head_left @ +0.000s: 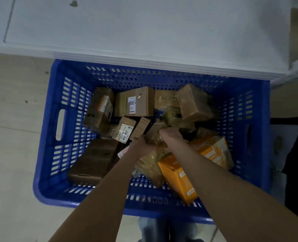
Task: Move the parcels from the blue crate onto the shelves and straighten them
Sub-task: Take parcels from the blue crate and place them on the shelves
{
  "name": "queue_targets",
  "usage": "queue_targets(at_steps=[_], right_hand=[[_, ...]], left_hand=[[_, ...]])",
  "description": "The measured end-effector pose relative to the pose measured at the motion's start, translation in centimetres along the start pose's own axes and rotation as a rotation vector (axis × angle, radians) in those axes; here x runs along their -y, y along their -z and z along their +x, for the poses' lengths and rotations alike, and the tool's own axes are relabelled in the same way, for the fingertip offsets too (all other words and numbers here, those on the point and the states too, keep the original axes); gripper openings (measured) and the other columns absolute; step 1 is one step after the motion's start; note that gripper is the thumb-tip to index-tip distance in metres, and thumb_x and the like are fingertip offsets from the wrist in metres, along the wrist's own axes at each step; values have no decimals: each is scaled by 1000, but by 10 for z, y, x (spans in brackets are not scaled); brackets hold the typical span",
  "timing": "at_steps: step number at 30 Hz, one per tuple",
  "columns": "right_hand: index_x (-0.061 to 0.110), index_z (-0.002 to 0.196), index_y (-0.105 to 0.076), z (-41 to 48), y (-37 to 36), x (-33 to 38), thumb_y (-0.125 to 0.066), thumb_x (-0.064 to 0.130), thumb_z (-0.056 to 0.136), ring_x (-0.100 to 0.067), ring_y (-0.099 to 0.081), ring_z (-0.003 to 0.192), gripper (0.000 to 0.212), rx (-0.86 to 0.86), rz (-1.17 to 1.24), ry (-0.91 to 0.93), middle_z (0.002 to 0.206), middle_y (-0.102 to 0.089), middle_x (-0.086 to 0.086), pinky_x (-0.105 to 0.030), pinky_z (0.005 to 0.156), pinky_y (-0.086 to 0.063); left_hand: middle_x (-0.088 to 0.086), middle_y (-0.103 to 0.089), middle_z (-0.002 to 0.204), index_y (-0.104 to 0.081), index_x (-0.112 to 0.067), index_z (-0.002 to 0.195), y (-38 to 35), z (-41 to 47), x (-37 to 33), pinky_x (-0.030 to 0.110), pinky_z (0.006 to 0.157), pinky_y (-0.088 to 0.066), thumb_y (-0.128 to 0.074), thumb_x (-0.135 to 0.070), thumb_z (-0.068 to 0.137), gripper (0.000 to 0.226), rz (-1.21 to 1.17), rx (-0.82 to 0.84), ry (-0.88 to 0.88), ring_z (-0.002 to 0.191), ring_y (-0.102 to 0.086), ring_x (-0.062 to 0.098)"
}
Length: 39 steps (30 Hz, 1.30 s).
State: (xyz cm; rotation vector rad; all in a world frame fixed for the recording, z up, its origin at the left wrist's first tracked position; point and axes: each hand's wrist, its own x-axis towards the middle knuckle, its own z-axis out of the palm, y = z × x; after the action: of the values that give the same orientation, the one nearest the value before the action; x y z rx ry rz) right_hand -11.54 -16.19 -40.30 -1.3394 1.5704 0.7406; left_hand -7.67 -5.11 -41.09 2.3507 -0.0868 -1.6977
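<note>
At frame centre, inside the blue crate (260, 105): one parcel in grip, unloading far from finished.

Fingers of left hand (141, 143) and right hand (169, 134) curled onto a tape-wrapped parcel (155, 140) from either side, fingertips partly hidden; parcel low among the others, not yet above the crate walls. Around the grip, loose and tilted: small labelled box (125, 131) just to the upper left, labelled brown carton (134, 103) above, tilted carton (193, 103) at upper right, orange boxes (178, 182) at lower right, dark carton (94, 159) at lower left. Across the top of the frame, white panel (144, 32), probably a shelf board; no parcel seen on it. Judged status: roughly ten parcels left to move; straightening not started as far as visible; number already shelved impossible to tell.
</note>
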Motion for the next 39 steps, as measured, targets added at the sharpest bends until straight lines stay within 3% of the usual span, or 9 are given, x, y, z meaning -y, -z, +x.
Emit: queue_targets(at_steps=[5, 10, 13, 19, 23, 27, 30, 33, 39], right_hand=[[11, 139, -36, 5, 12, -16, -58, 27, 90, -31, -56, 108, 56, 7, 105, 29, 126, -54, -14, -43, 86, -55], [23, 130, -49, -54, 18, -10, -67, 30, 86, -17, -58, 91, 48, 210, 498, 179, 112, -59, -1, -28, 64, -53], [29, 129, -46, -114, 19, 8, -71, 33, 84, -23, -62, 104, 52, 312, 610, 245, 122, -59, -1, -31, 70, -54], [19, 124, -57, -250, 59, 49, -74, 31, 82, -25, -67, 98, 47, 406, 746, 388, 118, -65, -8, -33, 69, -60], [17, 140, -40, -336, 108, 74, -74, 49, 77, -34, -63, 103, 78, 272, 855, 312, 127, -55, -13, -51, 81, -57], [18, 115, -57, -416, 163, 93, -68, 73, 66, -33, -60, 100, 75, 497, 796, 202, 111, -61, -16, -48, 85, -54], [19, 110, -60, -464, 189, 104, -75, 58, 67, -28, -62, 95, 59, 461, 723, 256, 107, -63, -14, -42, 74, -57], [20, 120, -55, -498, 202, 106, -71, 37, 75, -27, -59, 96, 51, 406, 725, 314, 112, -58, -13, -38, 65, -54], [15, 112, -55, -534, 225, 98, -64, 17, 77, -32, -55, 111, 36, 478, 825, 384, 122, -56, -15, -51, 91, -50]], left_hand=[[12, -56, 118, -52, -10, 127, 9, 1, 0, 43, 92, -50, -74, -45, 64, 75, 19, -38, -18, 109, -54, 28], [13, -28, 137, -30, -9, 141, 44, -54, -14, 41, 96, -42, -73, -50, 67, 95, 151, -350, -47, 127, -36, 33], [10, -35, 141, -24, -12, 142, 77, -113, -17, 47, 103, -35, -70, -57, 67, 100, 253, -541, -154, 131, -35, 31], [3, -45, 136, -26, -16, 141, 131, -250, -34, 42, 101, -35, -67, -55, 69, 92, 368, -891, -319, 125, -43, 25], [3, -45, 138, -27, -14, 146, 172, -335, -53, 41, 104, -33, -64, -46, 76, 85, 569, -1015, -511, 125, -43, 24], [1, -52, 130, -37, -15, 140, 208, -414, -63, 41, 102, -35, -72, -38, 67, 84, 861, -1098, -684, 117, -50, 22], [1, -55, 127, -43, -16, 137, 223, -462, -72, 42, 100, -37, -75, -41, 66, 82, 914, -1142, -737, 113, -53, 23], [-3, -50, 133, -40, -22, 137, 238, -499, -80, 39, 106, -27, -58, -60, 78, 72, 781, -1055, -685, 122, -46, 20], [14, -37, 143, -30, -15, 144, 287, -556, -86, 47, 105, -33, -41, -46, 95, 59, -105, -1000, -291, 130, -37, 33]])
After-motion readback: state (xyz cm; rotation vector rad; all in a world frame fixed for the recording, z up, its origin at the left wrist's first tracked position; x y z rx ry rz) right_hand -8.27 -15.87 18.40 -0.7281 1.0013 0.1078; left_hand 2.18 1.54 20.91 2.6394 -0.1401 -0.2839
